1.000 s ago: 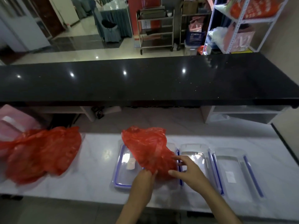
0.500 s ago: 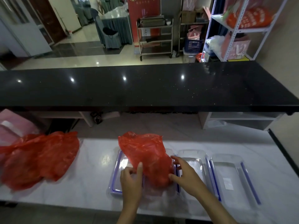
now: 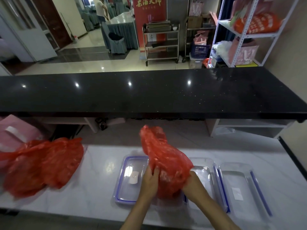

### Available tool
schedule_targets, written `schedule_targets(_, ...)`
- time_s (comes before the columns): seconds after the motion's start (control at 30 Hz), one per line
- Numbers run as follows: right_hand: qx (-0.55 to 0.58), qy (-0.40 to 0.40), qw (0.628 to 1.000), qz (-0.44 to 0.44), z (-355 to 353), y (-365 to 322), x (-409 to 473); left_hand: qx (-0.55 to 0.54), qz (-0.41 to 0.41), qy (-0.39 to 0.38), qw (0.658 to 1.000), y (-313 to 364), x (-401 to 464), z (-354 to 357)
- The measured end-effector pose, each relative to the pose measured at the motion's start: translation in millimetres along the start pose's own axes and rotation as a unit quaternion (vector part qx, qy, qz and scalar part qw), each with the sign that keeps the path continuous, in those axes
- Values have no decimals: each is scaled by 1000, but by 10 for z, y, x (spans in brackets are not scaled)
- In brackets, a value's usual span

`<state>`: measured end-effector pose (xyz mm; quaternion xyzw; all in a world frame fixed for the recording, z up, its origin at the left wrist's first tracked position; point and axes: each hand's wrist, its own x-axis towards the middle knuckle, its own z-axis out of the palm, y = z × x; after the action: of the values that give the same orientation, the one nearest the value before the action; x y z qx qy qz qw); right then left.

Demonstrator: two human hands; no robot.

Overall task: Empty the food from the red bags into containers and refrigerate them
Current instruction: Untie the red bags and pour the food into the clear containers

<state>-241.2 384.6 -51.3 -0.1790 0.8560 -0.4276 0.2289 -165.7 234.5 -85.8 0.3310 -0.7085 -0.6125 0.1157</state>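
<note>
- Looking down from the head view: both hands work a red bag (image 3: 163, 161) held up over a clear container (image 3: 167, 200) at 6 o'clock on the white table (image 3: 99, 188).
- Left hand (image 3: 150, 181) grips the bag's left side, fingers (image 3: 153, 171) curled into the plastic; right hand (image 3: 192, 183) holds the right lower side, its fingers largely hidden behind the bag, apparently clamped on it.
- The bag's bulging bottom sits in or just above that container; whether any food has dropped out cannot be told.
- A blue-rimmed lid (image 3: 131, 178) lies flat just beside it at 9 o'clock.
- Toward 3 o'clock stand a second container (image 3: 205, 176) and a third container (image 3: 239, 188), both looking empty.
- At 9 o'clock, well apart, another red bag (image 3: 44, 165) slumps on the table, seemingly still full.
- Judgement: the task is at an early stage, with the first bag being emptied and the rest, closing the lids and refrigerating all left.
</note>
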Motion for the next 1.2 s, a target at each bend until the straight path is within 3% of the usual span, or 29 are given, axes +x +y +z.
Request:
schedule_targets(0.17, 148, 24, 989, 9, -109, -6, 64, -116, -25, -135, 984, -7, -153, -88)
schedule_targets(0.33, 292, 28, 953, 72, -87, -158, 114, 42, 20, -184, 982, -136, -312, -228)
schedule_targets(0.43, 353, 37, 931, 91, -5, -194, 145, 111, 65, -102, 986, -187, -264, -184)
schedule_targets(0.53, 345, 30, 936, 66, 18, -117, 134, 131, 86, -52, 986, -177, -216, -173)
schedule_targets(0.7, 157, -11, 988, 9, 21, 222, 116, 93, 95, 10, 991, -71, -251, -233)
schedule_targets(0.87, 90, 14, 996, -3, -3, 332, 69, 40, 109, 31, 993, 86, -295, -227)
schedule_targets(1.07, 191, 9, 981, -20, -78, 236, -31, 0, 126, 67, 990, 157, -281, -242)
schedule_targets(1.2, 232, 43, 972, 9, -58, 251, -9, 23, 80, 60, 995, 45, -271, -269)
